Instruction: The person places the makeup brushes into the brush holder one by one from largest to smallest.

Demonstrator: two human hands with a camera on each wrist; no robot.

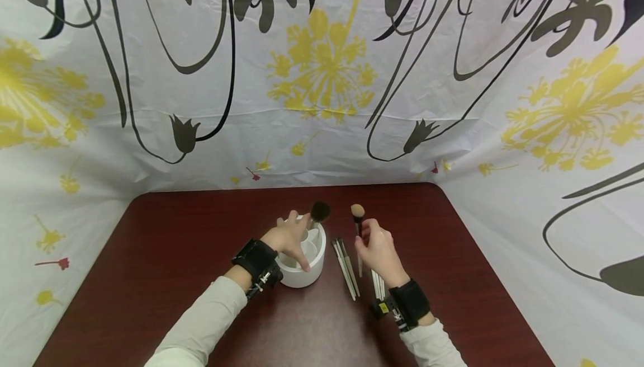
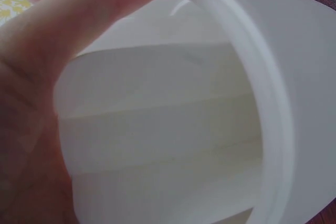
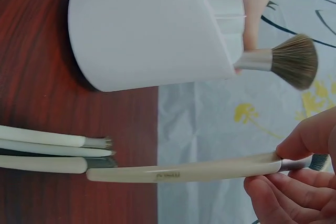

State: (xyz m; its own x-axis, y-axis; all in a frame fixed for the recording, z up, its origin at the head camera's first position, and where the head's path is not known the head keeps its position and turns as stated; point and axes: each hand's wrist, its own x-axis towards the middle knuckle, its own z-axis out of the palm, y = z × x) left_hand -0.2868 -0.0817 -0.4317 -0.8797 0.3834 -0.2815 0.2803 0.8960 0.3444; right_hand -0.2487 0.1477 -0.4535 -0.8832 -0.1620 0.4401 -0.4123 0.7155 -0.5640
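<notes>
A white makeup brush holder [image 1: 302, 278] with several compartments and a slanted rim stands on the table. My left hand [image 1: 288, 239] grips it from above, the thumb over the near rim and the fingers at the far side. One large makeup brush with dark bristles [image 3: 295, 61] stands in the holder, head up. To the right of the holder, my right hand [image 1: 378, 252] pinches another makeup brush [image 3: 220, 169] near its metal collar. That brush is upright, its pale-tipped head [image 1: 358, 210] up and its light handle pointing down.
Several thin light-handled brushes [image 1: 345, 269] lie side by side on the dark red table [image 1: 201, 233], between the holder and my right hand. More light handles [image 1: 377, 286] lie beneath the right wrist. A flower-patterned white cloth [image 1: 322, 149] rises behind the table's far edge.
</notes>
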